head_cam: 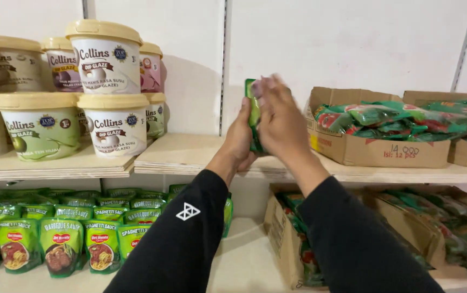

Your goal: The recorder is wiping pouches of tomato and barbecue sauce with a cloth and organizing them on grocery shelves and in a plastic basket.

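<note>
My left hand (240, 135) and right hand (280, 120) are both clamped on a green packet (253, 108), upright above the wooden shelf (190, 154). A cardboard box (377, 152) of similar packets sits at three o'clock; cream-lidded tubs (115, 125) stand at nine.

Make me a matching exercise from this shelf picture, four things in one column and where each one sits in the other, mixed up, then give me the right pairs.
Things:
1. cream-lidded tubs
2. green sauce pouches
3. open cardboard box of packets
4. green packet

Places:
A. lower shelf, left
B. between the left hand and right hand
C. upper shelf, right
D. upper shelf, left, stacked

Pairs: 1-D, 2-A, 3-C, 4-B
</note>
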